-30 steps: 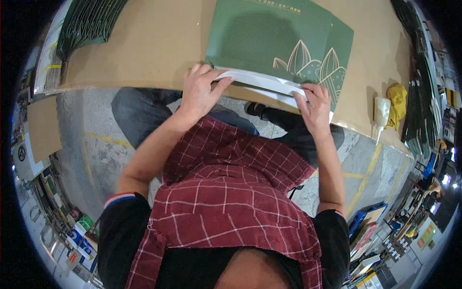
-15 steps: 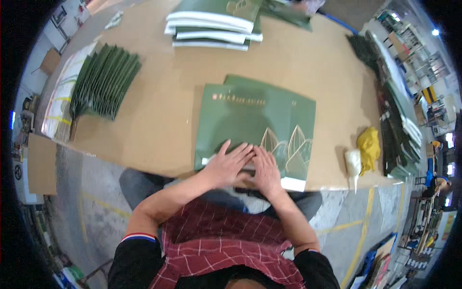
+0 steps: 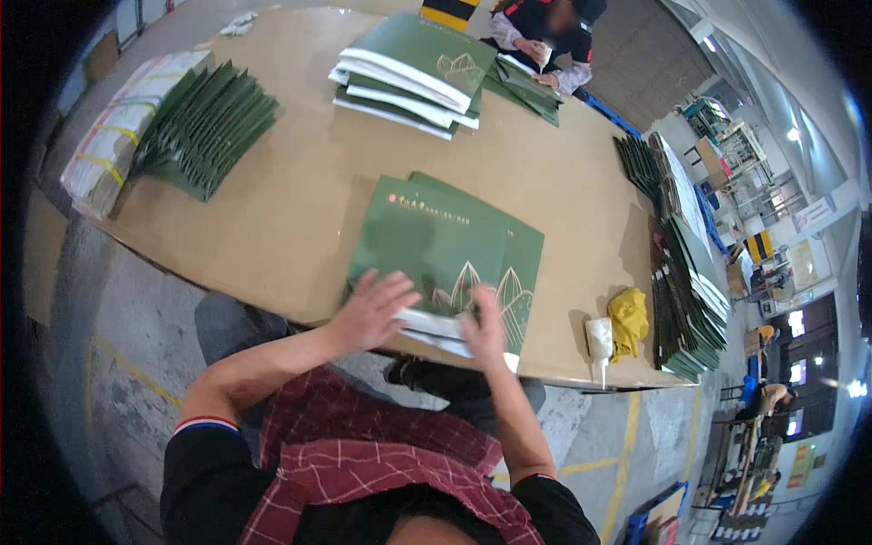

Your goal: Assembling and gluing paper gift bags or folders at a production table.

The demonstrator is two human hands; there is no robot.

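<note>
Both hands are working at the near edge of the counter (image 3: 300, 218), on a flat green paper bag (image 3: 445, 250) lying there. The left hand (image 3: 372, 309) is resting with its grip spread, fingers fanned over the bag's near left corner. The right hand (image 3: 484, 322) is pressing flat on the bag's white folded edge (image 3: 436, 329), fingers together, pinching nothing. A yellow cloth (image 3: 629, 320) and a white glue bottle (image 3: 599, 343) are lying to the right. A stack of bags (image 3: 413, 73) is sitting at the far side, and a fanned row of green bags (image 3: 204, 127) far left.

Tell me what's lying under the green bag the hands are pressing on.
Under the top green bag lies a second green bag, its edge showing along the far and right sides, on the tan table. Both hands, left and right, cover the near white edge; anything deeper is hidden.
</note>
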